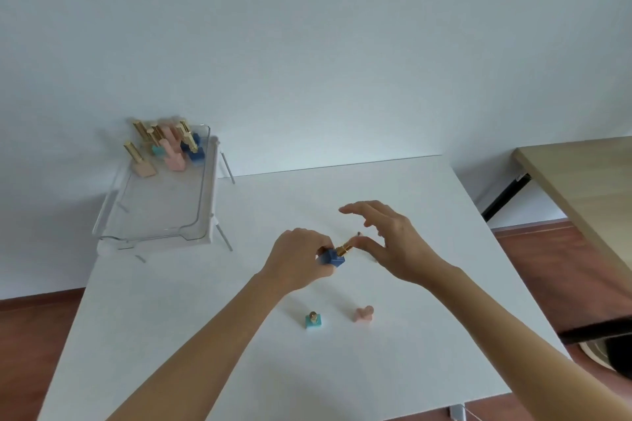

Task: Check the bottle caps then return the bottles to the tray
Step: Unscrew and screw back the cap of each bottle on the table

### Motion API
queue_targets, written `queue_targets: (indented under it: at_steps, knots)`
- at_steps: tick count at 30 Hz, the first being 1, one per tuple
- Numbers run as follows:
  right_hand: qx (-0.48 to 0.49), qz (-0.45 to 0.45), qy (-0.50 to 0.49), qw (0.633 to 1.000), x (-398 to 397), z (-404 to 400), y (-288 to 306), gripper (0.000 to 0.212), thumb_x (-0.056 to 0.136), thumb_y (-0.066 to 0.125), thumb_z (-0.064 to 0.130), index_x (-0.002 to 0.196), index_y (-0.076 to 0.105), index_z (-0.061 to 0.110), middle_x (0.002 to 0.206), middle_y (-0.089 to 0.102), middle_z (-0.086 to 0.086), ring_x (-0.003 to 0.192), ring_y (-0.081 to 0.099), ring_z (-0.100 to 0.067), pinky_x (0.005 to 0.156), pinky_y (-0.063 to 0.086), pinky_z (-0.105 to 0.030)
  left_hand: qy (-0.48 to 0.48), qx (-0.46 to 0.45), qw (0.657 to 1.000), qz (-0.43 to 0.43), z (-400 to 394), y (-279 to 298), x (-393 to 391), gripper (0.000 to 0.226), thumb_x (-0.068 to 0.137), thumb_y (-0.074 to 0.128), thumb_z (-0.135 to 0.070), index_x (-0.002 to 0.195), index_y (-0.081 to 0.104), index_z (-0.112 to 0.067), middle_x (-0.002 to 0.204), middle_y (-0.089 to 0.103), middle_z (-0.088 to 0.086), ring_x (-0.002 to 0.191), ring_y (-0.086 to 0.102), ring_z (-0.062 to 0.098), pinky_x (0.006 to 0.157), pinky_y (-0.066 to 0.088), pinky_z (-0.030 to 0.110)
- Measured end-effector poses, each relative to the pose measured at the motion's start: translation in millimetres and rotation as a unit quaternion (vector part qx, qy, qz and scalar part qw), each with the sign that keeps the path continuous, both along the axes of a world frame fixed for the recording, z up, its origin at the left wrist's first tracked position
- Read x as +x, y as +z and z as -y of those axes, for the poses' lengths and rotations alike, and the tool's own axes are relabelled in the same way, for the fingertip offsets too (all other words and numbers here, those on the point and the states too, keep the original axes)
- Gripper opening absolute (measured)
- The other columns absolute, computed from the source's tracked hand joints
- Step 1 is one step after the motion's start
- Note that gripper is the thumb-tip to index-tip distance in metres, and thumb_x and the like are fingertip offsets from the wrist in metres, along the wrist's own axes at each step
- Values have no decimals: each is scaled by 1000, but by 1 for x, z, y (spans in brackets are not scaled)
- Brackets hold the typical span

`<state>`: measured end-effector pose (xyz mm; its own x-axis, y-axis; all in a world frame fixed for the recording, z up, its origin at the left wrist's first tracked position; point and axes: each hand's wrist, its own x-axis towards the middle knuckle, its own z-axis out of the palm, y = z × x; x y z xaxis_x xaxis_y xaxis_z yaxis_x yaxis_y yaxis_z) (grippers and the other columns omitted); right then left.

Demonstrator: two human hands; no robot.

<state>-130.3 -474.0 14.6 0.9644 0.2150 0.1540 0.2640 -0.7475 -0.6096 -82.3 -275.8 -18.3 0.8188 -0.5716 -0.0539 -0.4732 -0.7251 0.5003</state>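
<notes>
My left hand (297, 258) grips a dark blue bottle (332, 258) above the middle of the white table, tilted with its gold cap (346, 247) pointing right. The thumb and a finger of my right hand (390, 243) pinch the end of that gold cap, the other fingers spread. Nearer to me a teal bottle (314, 320) with a gold cap and a pink bottle (363, 314) stand on the table. The clear tray (201, 188) sits on a white stand at the far left corner, with several pink, teal and blue gold-capped bottles (171, 147) grouped at its far end.
The white table (393, 369) ends at a white wall behind. A wooden table (588, 188) stands at the right across a strip of brown floor. A dark object (608, 335) pokes in at the right edge.
</notes>
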Motion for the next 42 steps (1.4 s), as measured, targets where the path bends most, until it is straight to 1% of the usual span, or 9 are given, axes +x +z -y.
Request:
queue_targets:
  at_steps: [5,11,19,25,31,34,38,40,42]
  knots:
    - [15,-8,-17,1000,-8,-7,22,11,91,64,18,97,72,23,85,68,13,83,58,-6,70,40,-16,0,-42,999,29,-14,35,-5,20,74,69,-44,86,73,-29,76,65,-3,72,61,17,66,50,35]
    - [43,21,-65,997,-16,0,38,9,91,64,24,95,71,22,71,64,9,67,53,-7,60,39,-9,12,-94,994,47,-17,58,-6,19,72,74,-41,88,73,-32,77,62,-7,72,58,12,64,50,36]
    - [73,68,-13,995,-17,31,73,24,81,74,4,91,77,26,87,70,16,83,59,-7,67,44,-18,-7,-136,989,56,8,78,-12,14,79,70,-47,92,69,-42,76,69,-17,80,59,2,59,44,20]
    - [66,34,-46,996,-10,46,81,10,85,71,25,78,74,31,66,67,10,60,48,-3,55,38,-11,-1,-115,987,111,27,87,-17,16,81,68,-49,93,71,-39,73,67,-16,76,52,6,60,36,21]
    - [53,10,-128,990,1,37,79,56,91,59,44,46,49,13,36,49,7,37,42,-5,40,34,-11,9,-110,987,117,36,90,-19,18,82,67,-47,94,71,-34,74,66,-10,79,54,12,68,48,32]
    - [37,-21,-122,992,5,39,80,61,92,50,52,54,55,5,44,58,4,43,50,-1,46,38,-9,12,-109,987,116,38,89,-20,18,82,67,-48,92,70,-33,74,66,-9,78,54,12,67,47,32]
    - [27,-9,-32,999,2,57,87,9,87,65,37,91,65,29,73,70,9,69,58,2,61,41,-4,29,-120,986,113,37,87,-18,15,81,67,-48,90,69,-37,74,66,-8,78,55,12,65,46,31]
    - [18,13,-5,1000,1,59,86,7,85,68,22,89,68,28,70,66,10,66,56,6,60,40,-3,33,-119,986,113,37,85,-17,16,81,68,-49,90,69,-36,74,67,-8,78,55,13,65,47,31]
    - [14,6,-19,1000,3,57,84,9,88,64,24,80,68,23,62,65,11,56,52,4,52,39,-7,33,-116,986,115,37,84,-17,18,81,68,-49,91,69,-34,75,67,-9,79,55,13,66,48,32]
